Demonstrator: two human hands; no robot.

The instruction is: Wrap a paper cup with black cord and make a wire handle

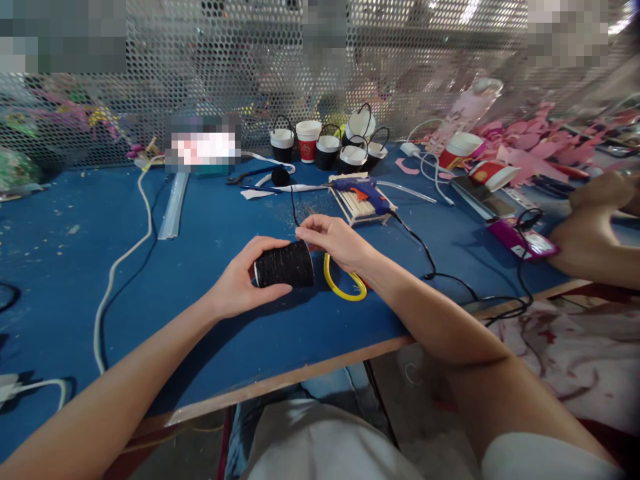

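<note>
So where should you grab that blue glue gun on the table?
Take the blue glue gun by its handle, the thicker end toward the black cord, coming from above. It lies flat across a stack of wooden sticks, so the handle is exposed on top, and the nozzle end is narrow and likely hot.

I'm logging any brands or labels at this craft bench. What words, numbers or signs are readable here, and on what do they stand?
No text can be read.
Red paper cups: a gold mark, too blurred to read.
Pink device by the table edge: a small label, too small to read.
Blue glue gun: no legible marking.
Black-wrapped cup in the left hand: no print visible.
Box at the mesh wall: pixelated, unreadable.
</note>
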